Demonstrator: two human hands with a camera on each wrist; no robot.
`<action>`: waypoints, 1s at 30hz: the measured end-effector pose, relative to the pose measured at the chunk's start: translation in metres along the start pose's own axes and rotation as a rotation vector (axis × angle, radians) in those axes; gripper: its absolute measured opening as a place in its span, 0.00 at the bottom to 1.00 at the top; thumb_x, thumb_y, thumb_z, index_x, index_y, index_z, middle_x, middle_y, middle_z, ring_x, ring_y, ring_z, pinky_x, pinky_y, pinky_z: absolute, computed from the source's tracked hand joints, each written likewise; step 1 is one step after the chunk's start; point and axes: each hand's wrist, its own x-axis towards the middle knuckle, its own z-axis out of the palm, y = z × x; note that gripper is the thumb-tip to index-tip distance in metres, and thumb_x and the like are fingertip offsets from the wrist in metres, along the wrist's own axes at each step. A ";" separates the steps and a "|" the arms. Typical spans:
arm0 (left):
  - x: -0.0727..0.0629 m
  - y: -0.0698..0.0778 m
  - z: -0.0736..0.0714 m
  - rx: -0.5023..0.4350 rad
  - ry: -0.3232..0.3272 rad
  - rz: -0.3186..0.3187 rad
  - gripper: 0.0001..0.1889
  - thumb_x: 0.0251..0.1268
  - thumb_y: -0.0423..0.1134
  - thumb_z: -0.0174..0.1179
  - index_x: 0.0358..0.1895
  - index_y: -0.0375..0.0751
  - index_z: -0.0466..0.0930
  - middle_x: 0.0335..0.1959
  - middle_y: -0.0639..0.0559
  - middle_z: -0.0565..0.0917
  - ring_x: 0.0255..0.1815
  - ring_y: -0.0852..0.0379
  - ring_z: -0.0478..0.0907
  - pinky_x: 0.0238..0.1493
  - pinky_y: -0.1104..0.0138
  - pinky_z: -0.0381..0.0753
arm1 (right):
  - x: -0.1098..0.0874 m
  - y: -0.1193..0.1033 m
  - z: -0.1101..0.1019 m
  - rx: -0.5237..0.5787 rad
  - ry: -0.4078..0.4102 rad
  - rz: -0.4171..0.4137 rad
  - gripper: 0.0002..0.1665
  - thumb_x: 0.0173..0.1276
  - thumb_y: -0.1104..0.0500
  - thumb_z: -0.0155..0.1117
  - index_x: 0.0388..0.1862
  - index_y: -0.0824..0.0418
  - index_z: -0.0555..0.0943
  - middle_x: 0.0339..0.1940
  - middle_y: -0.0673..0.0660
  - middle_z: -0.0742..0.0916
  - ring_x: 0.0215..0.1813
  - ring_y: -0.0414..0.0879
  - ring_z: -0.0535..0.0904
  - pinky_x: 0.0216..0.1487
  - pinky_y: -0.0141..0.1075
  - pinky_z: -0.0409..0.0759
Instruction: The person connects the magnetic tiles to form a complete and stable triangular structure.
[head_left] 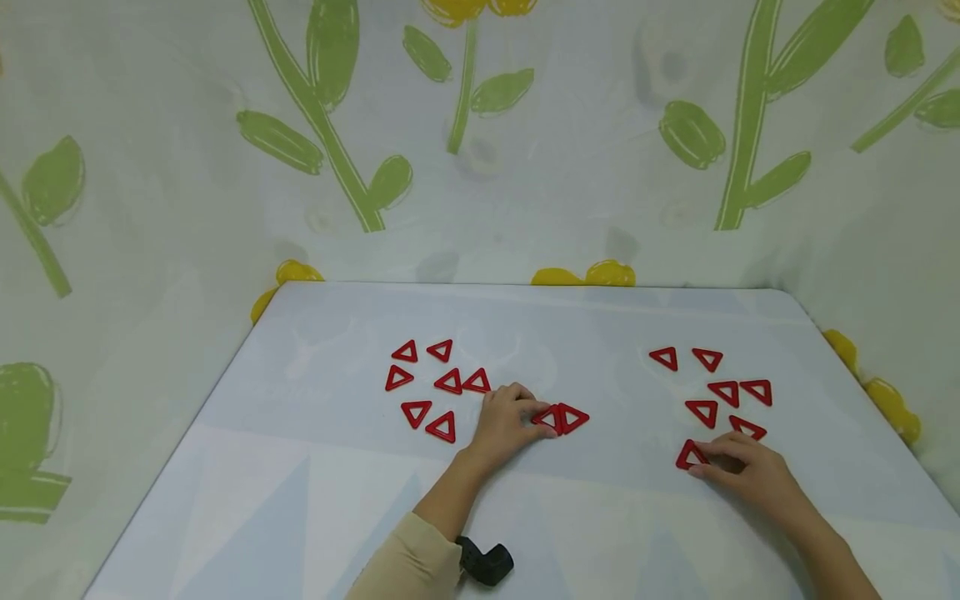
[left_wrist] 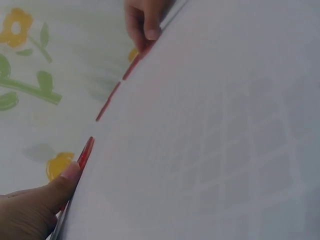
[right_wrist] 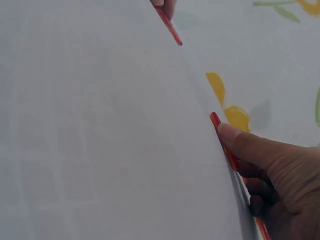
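Near the middle of the table, my left hand (head_left: 506, 427) pinches a hollow red triangle (head_left: 558, 412) between thumb and forefinger. Its right side lies against a second red triangle (head_left: 584, 417) that points right. Farther right, my right hand (head_left: 757, 477) grips another red triangle (head_left: 682, 461) by thumb and fingertips, close over the tabletop. In the left wrist view the thumb lies along the red piece (left_wrist: 86, 152), seen edge-on. The right wrist view shows the right thumb pressed on its triangle (right_wrist: 215, 121), the other fingers curled beneath.
Several loose red triangles (head_left: 452, 437) lie left of my left hand, and several more (head_left: 768, 393) lie beyond my right hand. One triangle (head_left: 737, 423) sits right at the right fingers. A black device (head_left: 487, 565) is at the left wrist. A flower-patterned wall (head_left: 525, 208) borders the table (head_left: 337, 500).
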 end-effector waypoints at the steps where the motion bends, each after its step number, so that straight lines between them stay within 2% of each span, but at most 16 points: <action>1: 0.000 0.000 0.000 -0.005 -0.003 0.000 0.20 0.50 0.50 0.70 0.47 0.49 0.86 0.39 0.56 0.76 0.41 0.60 0.72 0.54 0.59 0.64 | 0.001 -0.001 0.001 -0.002 -0.001 -0.006 0.20 0.47 0.57 0.78 0.40 0.60 0.87 0.32 0.40 0.80 0.36 0.25 0.69 0.39 0.11 0.65; 11: 0.000 0.000 0.001 0.038 0.001 0.050 0.17 0.52 0.49 0.69 0.46 0.51 0.86 0.38 0.57 0.77 0.42 0.60 0.73 0.54 0.59 0.65 | 0.009 -0.013 0.013 0.016 -0.005 -0.015 0.19 0.48 0.57 0.77 0.40 0.60 0.87 0.34 0.49 0.83 0.37 0.24 0.70 0.39 0.13 0.66; 18: 0.001 -0.001 0.002 0.057 0.002 0.049 0.17 0.51 0.51 0.69 0.45 0.52 0.86 0.38 0.57 0.77 0.42 0.60 0.73 0.54 0.59 0.65 | 0.013 -0.020 0.022 0.046 0.016 -0.008 0.19 0.48 0.57 0.77 0.41 0.60 0.87 0.33 0.48 0.83 0.37 0.26 0.70 0.39 0.12 0.67; 25: 0.001 0.002 -0.005 0.063 0.022 0.062 0.16 0.50 0.50 0.70 0.43 0.51 0.87 0.37 0.57 0.78 0.41 0.58 0.73 0.52 0.59 0.66 | 0.020 -0.028 0.034 0.048 0.012 -0.014 0.17 0.49 0.57 0.77 0.40 0.60 0.87 0.33 0.47 0.83 0.36 0.28 0.72 0.38 0.17 0.71; 30: 0.000 0.001 0.001 0.059 0.019 0.062 0.17 0.51 0.51 0.70 0.44 0.51 0.87 0.38 0.57 0.77 0.41 0.59 0.73 0.52 0.59 0.65 | 0.021 -0.033 0.041 0.056 0.006 -0.015 0.17 0.49 0.58 0.77 0.39 0.60 0.87 0.33 0.47 0.83 0.36 0.29 0.72 0.37 0.21 0.74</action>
